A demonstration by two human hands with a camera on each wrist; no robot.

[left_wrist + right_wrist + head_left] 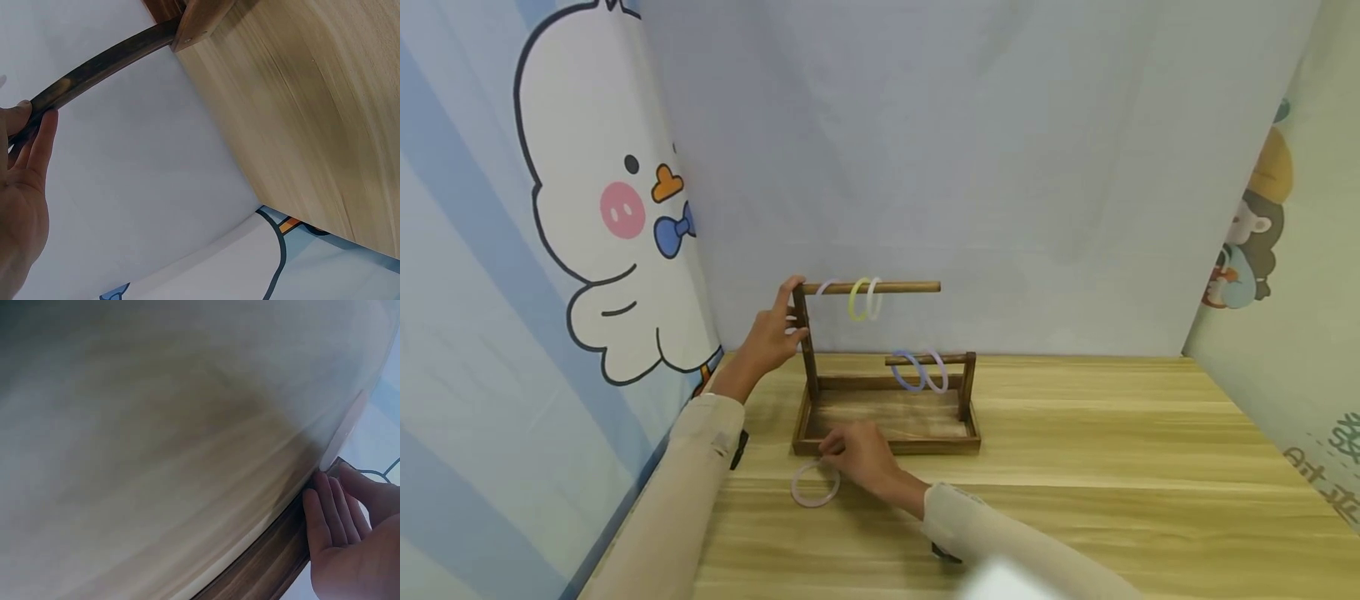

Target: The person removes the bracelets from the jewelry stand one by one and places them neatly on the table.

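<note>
A dark wooden bangle stand (887,447) has a tray base, a tall post with an upper bar, and a shorter post with a lower bar. My left hand (772,337) grips the tall post near its top; in the left wrist view thumb and fingers lie on either side of the post (106,65). At the tray's front left, my right hand (863,457) pinches the edge of a pale pink bangle (816,504). The right wrist view shows that bangle (344,431) nearly edge-on at the fingertips, close to the tray's edge (269,556).
On the upper bar hang a lilac bangle (823,287), a yellow bangle (852,304) and a white bangle (871,304). A blue bangle (906,379) and a light purple bangle (942,375) hang on the lower bar. The wooden table (1112,450) meets printed curtains at left and right.
</note>
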